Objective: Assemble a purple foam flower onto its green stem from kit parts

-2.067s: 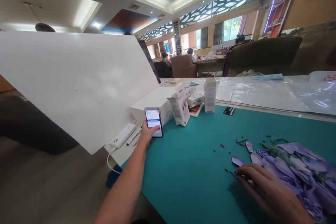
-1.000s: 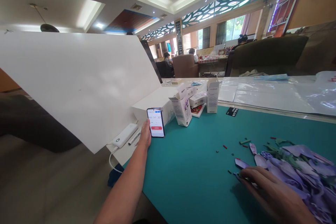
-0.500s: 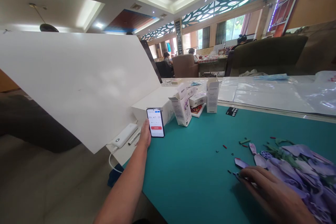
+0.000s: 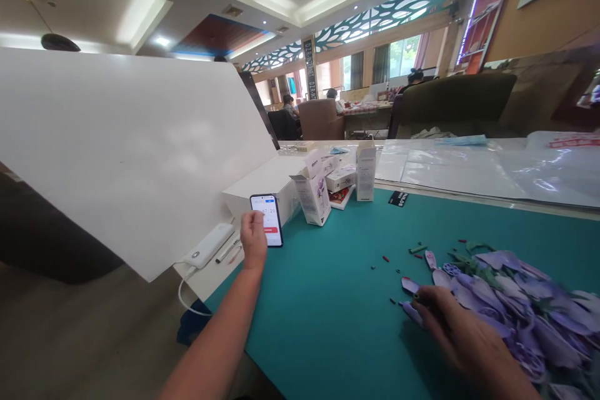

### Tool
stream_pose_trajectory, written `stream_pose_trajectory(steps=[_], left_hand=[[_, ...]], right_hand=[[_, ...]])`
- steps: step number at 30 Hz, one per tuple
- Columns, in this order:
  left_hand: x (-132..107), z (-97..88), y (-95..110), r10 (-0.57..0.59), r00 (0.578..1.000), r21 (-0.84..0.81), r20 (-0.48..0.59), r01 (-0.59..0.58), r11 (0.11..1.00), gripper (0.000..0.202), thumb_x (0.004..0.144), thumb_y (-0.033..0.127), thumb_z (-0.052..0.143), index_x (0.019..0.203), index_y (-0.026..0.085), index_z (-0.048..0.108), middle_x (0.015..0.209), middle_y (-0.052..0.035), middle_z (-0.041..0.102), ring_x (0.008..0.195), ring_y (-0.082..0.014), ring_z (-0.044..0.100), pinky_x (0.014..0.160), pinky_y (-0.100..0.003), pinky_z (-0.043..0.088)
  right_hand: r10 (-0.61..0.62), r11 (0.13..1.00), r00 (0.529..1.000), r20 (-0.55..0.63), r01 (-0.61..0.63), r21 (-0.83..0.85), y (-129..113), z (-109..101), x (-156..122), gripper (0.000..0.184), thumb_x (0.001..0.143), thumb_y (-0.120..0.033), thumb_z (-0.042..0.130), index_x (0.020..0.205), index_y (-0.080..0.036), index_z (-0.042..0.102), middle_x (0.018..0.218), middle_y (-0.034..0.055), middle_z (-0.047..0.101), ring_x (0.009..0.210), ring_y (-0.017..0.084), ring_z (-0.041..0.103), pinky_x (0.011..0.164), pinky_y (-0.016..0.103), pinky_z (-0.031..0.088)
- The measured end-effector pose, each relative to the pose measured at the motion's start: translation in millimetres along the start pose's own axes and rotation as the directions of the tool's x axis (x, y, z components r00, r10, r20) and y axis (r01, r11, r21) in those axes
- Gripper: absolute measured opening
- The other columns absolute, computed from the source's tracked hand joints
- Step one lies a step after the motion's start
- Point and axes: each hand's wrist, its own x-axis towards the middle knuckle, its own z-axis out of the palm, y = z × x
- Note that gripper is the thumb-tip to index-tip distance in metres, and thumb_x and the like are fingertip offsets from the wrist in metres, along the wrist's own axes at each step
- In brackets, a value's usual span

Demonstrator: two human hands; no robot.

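Observation:
My left hand [image 4: 254,240] is in front of the left side of a phone [image 4: 274,220], fingers curled in over its lit screen. The phone stands upright with a timer and a red button showing, and part of the digits is covered. At the lower right, my right hand [image 4: 462,331] pinches a small dark green piece [image 4: 416,297] between thumb and fingers. Just beside those fingertips lie purple petal-shaped pieces [image 4: 410,285]. A heap of purple and green plastic pieces [image 4: 510,290] spreads behind and to the right of this hand, partly hidden by it.
A green mat [image 4: 319,300] covers the table. Behind the phone stand an opened white carton [image 4: 313,200], another carton [image 4: 366,175] and a large white board [image 4: 140,150]. A power bank [image 4: 209,245] with a cable lies left. Several people sit in the background.
My left hand has moved from the phone's left edge to over its screen. My right hand has lifted slightly, with the small green piece now visible in its fingertips. The view has shifted right.

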Motion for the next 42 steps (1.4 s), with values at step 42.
stream_pose_trajectory(steps=[42], left_hand=[[-117,129.3,62,0.0,0.52,-0.106,0.854,0.174,0.979,0.021,0.071,0.038,0.06,0.074,0.02,0.071,0.068,-0.0018,0.065,0.064,-0.0177,0.054,0.061,-0.028,0.041]], right_hand=[[0.332,0.937,0.927,-0.176,-0.302,0.178,4,-67,49,0.024,0.087,-0.038,0.049,0.084,-0.018,0.063,0.068,0.0008,0.061,0.059,0.014,0.055,0.055,0.024,0.041]])
